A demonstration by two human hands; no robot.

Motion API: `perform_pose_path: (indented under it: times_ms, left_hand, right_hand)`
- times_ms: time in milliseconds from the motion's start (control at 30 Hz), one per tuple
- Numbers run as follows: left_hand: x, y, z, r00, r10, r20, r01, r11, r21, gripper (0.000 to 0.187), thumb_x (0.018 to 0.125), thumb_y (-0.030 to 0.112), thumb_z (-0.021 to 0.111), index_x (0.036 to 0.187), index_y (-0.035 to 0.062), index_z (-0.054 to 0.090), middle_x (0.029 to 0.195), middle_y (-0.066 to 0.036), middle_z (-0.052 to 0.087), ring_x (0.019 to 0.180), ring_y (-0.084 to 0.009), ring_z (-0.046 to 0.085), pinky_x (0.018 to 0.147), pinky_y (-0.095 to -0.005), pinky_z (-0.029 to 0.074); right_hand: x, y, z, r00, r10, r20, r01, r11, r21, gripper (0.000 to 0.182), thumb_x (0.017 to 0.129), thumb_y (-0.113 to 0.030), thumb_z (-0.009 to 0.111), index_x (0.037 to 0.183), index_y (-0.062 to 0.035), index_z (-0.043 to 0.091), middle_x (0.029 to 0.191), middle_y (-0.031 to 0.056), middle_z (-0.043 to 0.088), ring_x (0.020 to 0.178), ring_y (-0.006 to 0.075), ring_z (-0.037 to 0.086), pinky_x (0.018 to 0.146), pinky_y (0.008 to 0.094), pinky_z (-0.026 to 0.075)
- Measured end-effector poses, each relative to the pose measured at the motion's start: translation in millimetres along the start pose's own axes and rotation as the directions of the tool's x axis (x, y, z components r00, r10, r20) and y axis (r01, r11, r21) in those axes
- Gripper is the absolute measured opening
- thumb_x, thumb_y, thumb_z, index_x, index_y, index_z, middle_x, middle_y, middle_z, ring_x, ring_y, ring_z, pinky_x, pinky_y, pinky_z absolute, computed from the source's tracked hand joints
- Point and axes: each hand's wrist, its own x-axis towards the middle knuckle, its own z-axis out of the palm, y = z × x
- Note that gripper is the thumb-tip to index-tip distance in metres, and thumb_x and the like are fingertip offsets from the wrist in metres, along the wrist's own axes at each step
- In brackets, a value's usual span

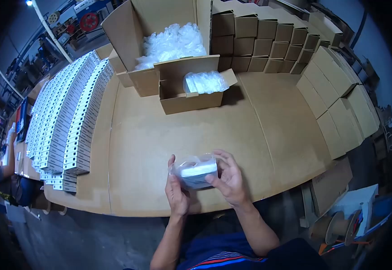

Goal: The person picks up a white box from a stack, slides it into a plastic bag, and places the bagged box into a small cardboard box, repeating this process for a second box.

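We held a clear plastic bag (196,173) between both hands above the near part of the cardboard-covered table (173,135). Inside the bag lay a pale, block-shaped item (199,169), white on top and bluish on the side facing us. Our left hand (177,193) gripped the bag's left end, thumb against the near side, while our right hand (230,180) clasped the right end with its thumb pressed on the near face and its fingers curled behind.

Beyond our hands, well apart from them, a small brown box (191,104) stood open with its flaps up. A bundle in clear plastic (205,83) lay in its right part, rising above the rim; the left part of the box looked dark inside. Just behind it, a large brown box (144,83) stood open too, heaped with crumpled clear plastic (173,42).

To our left, small white cartons (56,121) stood packed in long stacked rows; we could not tell what they held. At the far right, rows of brown boxes (245,45) were piled against one another, and a further stack of brown boxes (335,99) lined the table's right side, their contents hidden from us.
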Motion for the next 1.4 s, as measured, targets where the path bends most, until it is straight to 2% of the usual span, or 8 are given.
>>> perform_pose_path:
  times_ms: [267,467,567,700,867,967,1100,1400]
  left_hand:
    - [7.1,21.1,-0.2,0.994,-0.018,0.106,-0.018,0.945,0.327,0.035,0.099,0.008,0.067,0.132,-0.0032,0.060,0.128,-0.012,0.064,0.120,-0.0204,0.060,0.104,-0.0339,0.047]
    - [6.0,17.7,-9.9,0.987,-0.096,0.125,0.067,0.974,0.216,0.019,0.104,0.013,0.060,0.115,0.0008,0.068,0.113,-0.006,0.068,0.084,-0.0079,0.061,0.071,-0.0221,0.050]
    - [3.7,22.4,-2.1,0.990,-0.135,0.035,0.124,0.968,0.218,0.017,0.104,0.013,0.061,0.109,0.0005,0.072,0.109,-0.003,0.068,0.084,-0.0063,0.056,0.073,-0.0234,0.046]
    - [7.1,21.6,2.0,0.985,-0.145,-0.095,0.159,0.972,0.171,0.020,0.104,0.017,0.062,0.109,0.0012,0.072,0.100,-0.001,0.069,0.082,-0.0058,0.056,0.071,-0.0232,0.045]
    - [9.3,20.2,3.3,0.982,-0.149,-0.112,0.163,0.978,0.130,0.022,0.104,0.022,0.063,0.109,0.0023,0.073,0.093,0.001,0.068,0.080,-0.0054,0.054,0.068,-0.0231,0.044]
    - [6.4,16.4,5.0,0.982,-0.135,-0.131,0.154,0.977,0.145,0.020,0.105,0.022,0.061,0.107,0.0033,0.068,0.091,0.000,0.066,0.080,-0.0062,0.056,0.069,-0.0235,0.046]
    - [8.1,6.7,-7.0,0.973,-0.194,-0.124,0.199,0.980,0.027,0.016,0.108,0.022,0.055,0.101,0.0078,0.057,0.089,-0.001,0.063,0.077,-0.0061,0.060,0.063,-0.0228,0.050]
    - [12.5,7.4,-19.4,0.939,-0.332,-0.086,0.331,0.943,-0.026,0.020,0.110,0.024,0.050,0.094,0.0102,0.051,0.087,-0.001,0.060,0.076,-0.0092,0.060,0.066,-0.0254,0.052]
  right_hand:
    - [-2.8,5.6,-10.6,1.000,0.006,0.013,-0.004,0.993,-0.118,0.043,0.096,0.003,0.067,0.136,0.0032,0.052,0.125,0.0101,0.065,0.114,0.0147,0.063,0.101,0.0289,0.051]
    - [-0.4,-0.1,-24.0,0.985,0.065,0.161,-0.037,0.984,-0.176,0.025,0.098,0.004,0.064,0.122,0.0049,0.062,0.117,0.0122,0.070,0.112,0.0146,0.064,0.098,0.0278,0.051]
    - [2.6,-0.9,-32.0,0.995,0.027,0.100,-0.007,0.981,-0.195,0.016,0.098,0.001,0.065,0.114,0.0047,0.066,0.116,0.0141,0.072,0.110,0.0160,0.065,0.098,0.0281,0.050]
    - [8.5,-3.6,-39.3,0.980,-0.155,-0.122,0.134,0.977,-0.168,0.014,0.098,-0.005,0.068,0.109,0.0036,0.069,0.122,0.0177,0.070,0.112,0.0193,0.065,0.100,0.0317,0.049]
    - [9.6,-15.9,-30.2,0.956,-0.153,0.252,0.262,0.833,-0.488,0.026,0.081,-0.001,0.080,0.106,-0.0080,0.078,0.123,0.0139,0.071,0.109,0.0212,0.066,0.094,0.0324,0.051]
    - [7.7,-22.6,-24.0,0.976,0.033,0.215,0.118,0.750,-0.651,0.026,0.081,0.005,0.078,0.106,-0.0018,0.076,0.109,0.0149,0.074,0.105,0.0263,0.069,0.095,0.0350,0.052]
    - [14.6,-11.8,-31.5,0.961,-0.115,0.251,0.254,0.726,-0.640,0.031,0.078,0.000,0.083,0.108,-0.0050,0.077,0.101,0.0108,0.076,0.088,0.0226,0.068,0.079,0.0330,0.054]
    - [11.7,-27.6,-32.9,0.964,-0.042,0.261,0.215,0.698,-0.683,0.030,0.076,-0.002,0.084,0.105,-0.0001,0.074,0.110,0.0138,0.076,0.111,0.0291,0.068,0.101,0.0392,0.050]
